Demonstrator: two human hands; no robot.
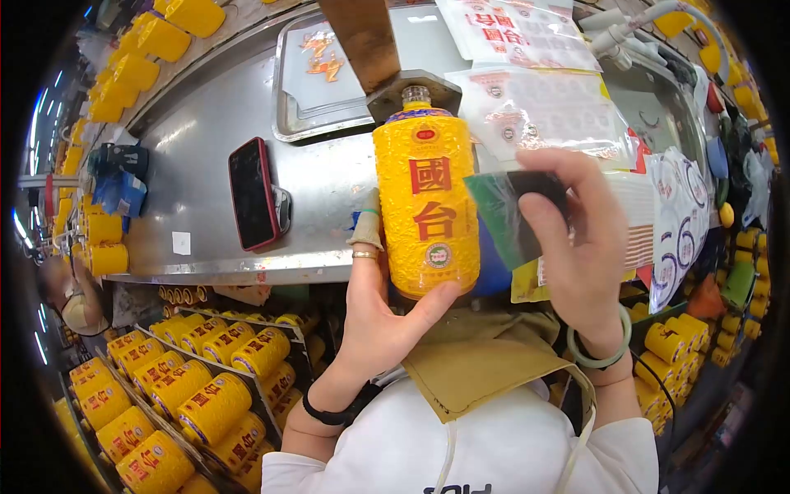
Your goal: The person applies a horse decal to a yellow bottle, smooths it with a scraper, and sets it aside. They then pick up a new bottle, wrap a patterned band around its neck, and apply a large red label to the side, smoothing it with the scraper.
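Observation:
A yellow textured bottle with large red characters and a round badge near its base lies in front of me. Its clear glass neck points away, against a metal holder. My left hand grips the bottle's lower end, thumb along the base and fingers round the left side; one finger wears a cloth cover. Just right of the bottle, my right hand pinches a flat green scraper-like piece with a black upper part. The green edge reaches close to the bottle's side.
Printed transfer sheets lie at the right of the metal bench. A phone rests on the left, and a tray with orange pieces stands behind. Racks of yellow bottles fill the lower left. Another person is at far left.

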